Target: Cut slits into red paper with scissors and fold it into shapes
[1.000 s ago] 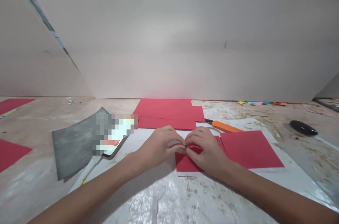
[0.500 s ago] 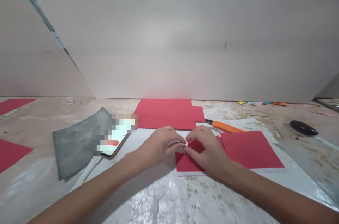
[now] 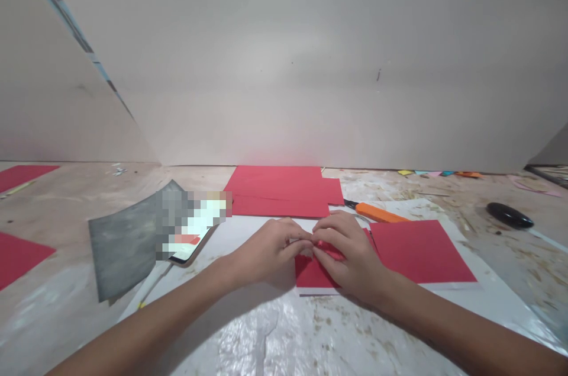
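Note:
My left hand [image 3: 270,248] and my right hand [image 3: 348,254] meet at the middle of the table, fingertips touching. Both pinch a small red paper piece [image 3: 310,272] that lies under them, partly folded up at the fingertips. Only its lower left part shows; the fold itself is hidden by my fingers. A bigger red square sheet [image 3: 419,251] lies flat just to the right of my right hand.
A stack of red sheets [image 3: 279,189] lies behind my hands. An orange utility knife [image 3: 377,212] lies to the right of the stack, a phone [image 3: 190,228] on a grey sheet [image 3: 122,243] to the left. A black oval object [image 3: 508,214] rests far right. White boards stand behind.
My fingers have closed in tighter on the fold of the red piece; the small white fleck seen between my fingertips half a second ago is covered. My arms have barely moved.

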A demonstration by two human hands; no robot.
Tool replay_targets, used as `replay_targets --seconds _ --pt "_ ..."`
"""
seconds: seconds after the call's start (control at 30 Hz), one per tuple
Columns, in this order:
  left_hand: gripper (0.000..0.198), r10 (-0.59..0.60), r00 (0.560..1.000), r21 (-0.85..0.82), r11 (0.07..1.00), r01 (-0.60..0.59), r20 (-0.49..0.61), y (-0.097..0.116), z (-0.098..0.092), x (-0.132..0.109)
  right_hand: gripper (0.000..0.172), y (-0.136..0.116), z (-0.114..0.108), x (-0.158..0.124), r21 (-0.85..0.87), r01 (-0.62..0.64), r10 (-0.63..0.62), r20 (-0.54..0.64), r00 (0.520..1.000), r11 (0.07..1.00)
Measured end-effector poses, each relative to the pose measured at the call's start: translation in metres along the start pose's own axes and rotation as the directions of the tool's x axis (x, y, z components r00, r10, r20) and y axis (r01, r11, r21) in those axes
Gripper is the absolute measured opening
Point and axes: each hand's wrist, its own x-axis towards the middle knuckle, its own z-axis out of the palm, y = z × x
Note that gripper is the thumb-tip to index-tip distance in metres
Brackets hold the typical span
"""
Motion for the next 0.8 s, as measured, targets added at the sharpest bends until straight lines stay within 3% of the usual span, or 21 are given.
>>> replay_targets --seconds 0.17,0.3,0.43,0.53,0.63,0.8 --pt "0.033 -0.038 0.999 -0.168 0.985 0.042 0.027 0.005 -0.002 -0.001 0.019 0.002 0.001 0.0 -0.008 0.018 -0.019 -0.086 0.996 1.0" --pt "0.033 -0.129 0.989 -0.257 0.956 0.142 0.065 0.006 -0.002 -0.001 0.027 0.003 0.003 0.0 0.01 0.052 -0.051 -0.102 0.993 0.999" --pt "0.033 -0.176 0.98 -0.311 0.93 0.195 0.09 0.004 0.001 0.0 0.022 0.002 0.003 0.0 0.01 0.049 -0.048 -0.097 0.994 0.999" --pt "0.03 -0.194 0.98 -0.268 0.943 0.197 0.04 0.001 0.004 -0.001 0.017 0.002 0.003 0.001 0.01 0.032 -0.03 -0.101 0.994 0.999" --pt "0.026 -0.199 0.98 -0.21 0.959 0.19 -0.025 0.001 0.006 -0.001 0.013 0.002 0.003 0.0 0.037 -0.032 0.034 -0.067 0.997 0.999" --pt "0.02 -0.143 0.98 -0.123 0.984 0.126 -0.139 0.004 0.01 0.0 0.01 -0.002 0.003 0.001 0.149 -0.271 0.267 0.049 0.963 0.951"
